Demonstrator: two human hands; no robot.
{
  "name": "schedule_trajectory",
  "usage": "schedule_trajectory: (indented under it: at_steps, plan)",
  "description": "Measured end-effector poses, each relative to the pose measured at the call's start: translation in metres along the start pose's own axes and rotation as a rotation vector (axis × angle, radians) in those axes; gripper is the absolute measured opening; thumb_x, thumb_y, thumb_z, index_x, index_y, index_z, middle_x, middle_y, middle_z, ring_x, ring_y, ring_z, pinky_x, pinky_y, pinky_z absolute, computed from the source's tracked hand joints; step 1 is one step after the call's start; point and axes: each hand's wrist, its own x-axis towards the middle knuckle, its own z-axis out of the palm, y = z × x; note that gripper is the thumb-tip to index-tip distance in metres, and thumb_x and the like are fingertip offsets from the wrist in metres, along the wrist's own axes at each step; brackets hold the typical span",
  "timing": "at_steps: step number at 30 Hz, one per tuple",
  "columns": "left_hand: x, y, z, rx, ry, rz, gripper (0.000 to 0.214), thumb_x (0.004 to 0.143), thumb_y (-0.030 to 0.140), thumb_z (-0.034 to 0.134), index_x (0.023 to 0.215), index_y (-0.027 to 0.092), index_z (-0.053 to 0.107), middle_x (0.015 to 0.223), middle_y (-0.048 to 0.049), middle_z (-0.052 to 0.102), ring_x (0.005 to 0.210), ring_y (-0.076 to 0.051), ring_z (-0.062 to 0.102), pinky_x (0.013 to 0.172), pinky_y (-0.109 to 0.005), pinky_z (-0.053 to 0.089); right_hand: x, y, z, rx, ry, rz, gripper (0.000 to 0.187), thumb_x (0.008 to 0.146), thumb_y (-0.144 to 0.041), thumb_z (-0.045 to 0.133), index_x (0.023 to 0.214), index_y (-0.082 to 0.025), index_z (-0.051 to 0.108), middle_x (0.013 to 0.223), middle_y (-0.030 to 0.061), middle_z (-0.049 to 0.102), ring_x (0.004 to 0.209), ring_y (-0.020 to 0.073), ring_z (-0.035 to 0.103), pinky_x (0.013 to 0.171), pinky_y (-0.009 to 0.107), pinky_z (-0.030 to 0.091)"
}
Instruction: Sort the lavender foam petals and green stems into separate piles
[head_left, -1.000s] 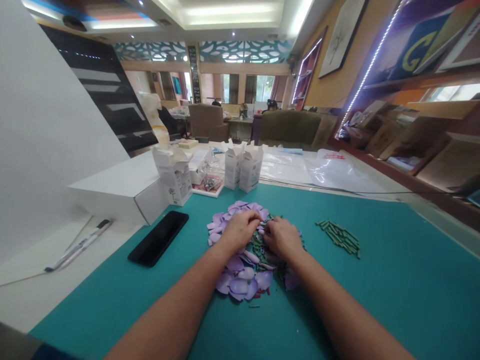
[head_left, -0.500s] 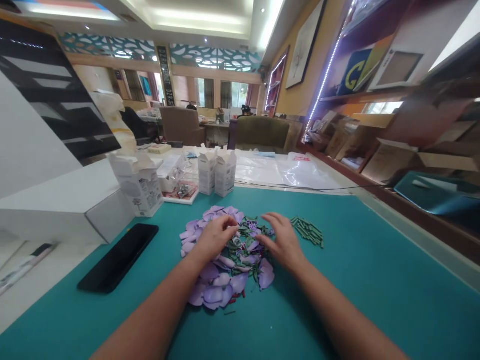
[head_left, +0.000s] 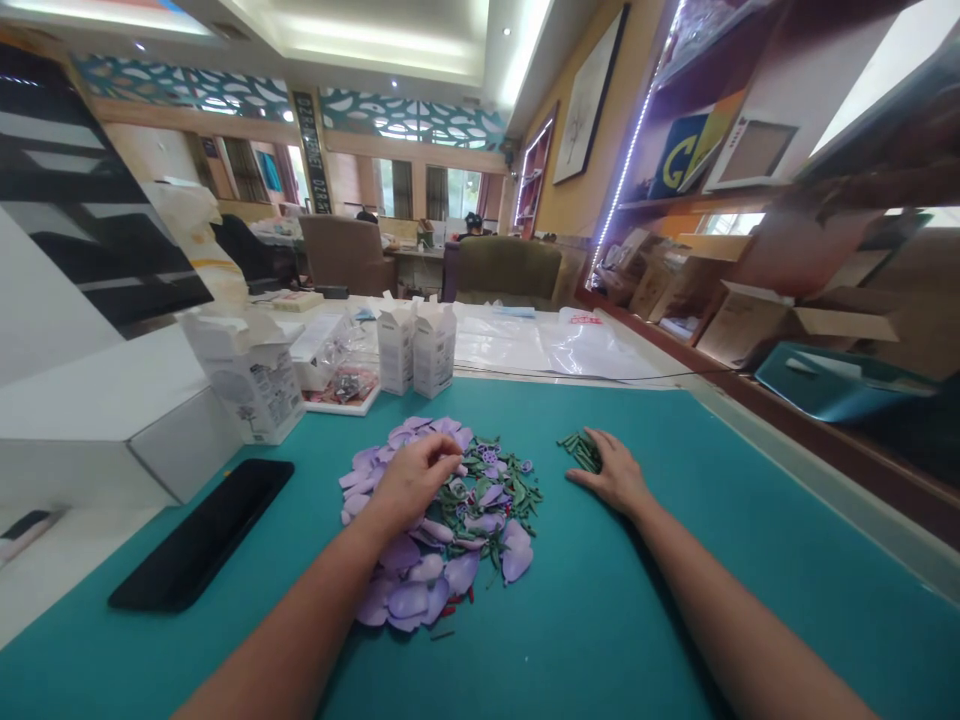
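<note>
Over the pile of purple petal-shaped pieces (head_left: 409, 600) my left hand (head_left: 411, 482) is closed, thumb and fingertips pressed together; what they hold, if anything, is too small to make out. Small green leaf-like pieces (head_left: 517, 485) and a purple wheel-shaped piece (head_left: 490, 456) lie mixed in the pile just right of that hand. My right hand (head_left: 616, 474) is open at the separate heap of short green sticks (head_left: 579, 448), its thumb and fingers apart and partly covering the heap. Whether it touches the sticks, I cannot tell. Red bits (head_left: 450, 606) lie at the pile's near edge.
A black phone-like slab (head_left: 202, 535) lies on the green mat (head_left: 720, 540) at left. Behind it stand a white box (head_left: 105, 420), an opened carton (head_left: 259, 390) and two smaller cartons (head_left: 433, 348). A white tray (head_left: 341, 405) holds bagged parts. Shelves line the right side.
My right hand has moved right, from the edge of the purple and green pile to the heap of green sticks. My left hand stays pinched over the petals. The view has shifted slightly.
</note>
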Motion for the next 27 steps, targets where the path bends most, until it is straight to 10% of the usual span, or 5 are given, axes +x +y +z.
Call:
schedule_trajectory:
  at_steps: [27]
  plan:
    - [0.0, 0.002, -0.006, 0.058, 0.014, -0.03, 0.02, 0.079, 0.034, 0.051, 0.08, 0.019, 0.064, 0.08, -0.0025, 0.067, 0.077, -0.019, 0.06, 0.067, -0.028, 0.043, 0.084, -0.08, 0.045, 0.075, -0.172, -0.243, 0.044, 0.09, -0.045, 0.051, 0.128, -0.024, 0.061, 0.137, 0.0128, 0.053, 0.127, 0.0254, 0.047, 0.105, 0.043, 0.035]
